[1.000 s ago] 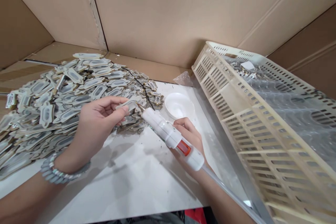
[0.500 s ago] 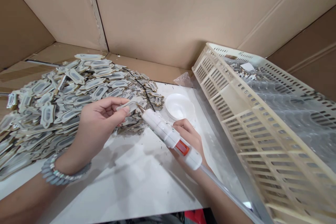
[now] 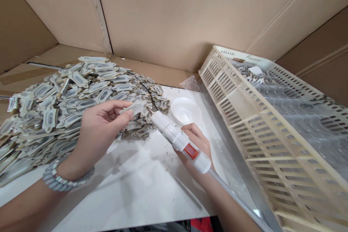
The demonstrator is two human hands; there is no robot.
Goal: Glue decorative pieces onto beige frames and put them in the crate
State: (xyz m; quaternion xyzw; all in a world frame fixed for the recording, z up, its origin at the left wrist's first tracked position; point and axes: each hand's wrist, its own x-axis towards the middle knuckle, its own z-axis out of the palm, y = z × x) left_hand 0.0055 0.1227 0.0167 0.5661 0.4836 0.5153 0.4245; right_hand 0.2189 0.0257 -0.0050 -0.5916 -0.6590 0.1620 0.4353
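Observation:
Between the thumb and fingers of my left hand [image 3: 104,127] is a flat grey and white plaque [image 3: 138,107], held over the near right part of a large pile of similar plaques [image 3: 77,103]. My right hand [image 3: 197,145] is wrapped round a white tool with a pointed metal tip [image 3: 168,128] and a red-orange window on its side. The tip points up and left, close to the right end of the held plaque; whether they touch I cannot tell. A grey beaded bracelet [image 3: 58,179] circles my left wrist.
Behind my right hand stands a white bowl [image 3: 186,110]. A cream slotted crate [image 3: 239,116] with clear wavy plastic and small metallic pieces fills the right side. Cardboard walls [image 3: 163,18] rise at the back. A crumpled clear bag [image 3: 190,82] lies near the crate.
The white tool in my right hand has shifted slightly right, its tip moving a little away from my left fingers. My left hand and the plaque have barely moved.

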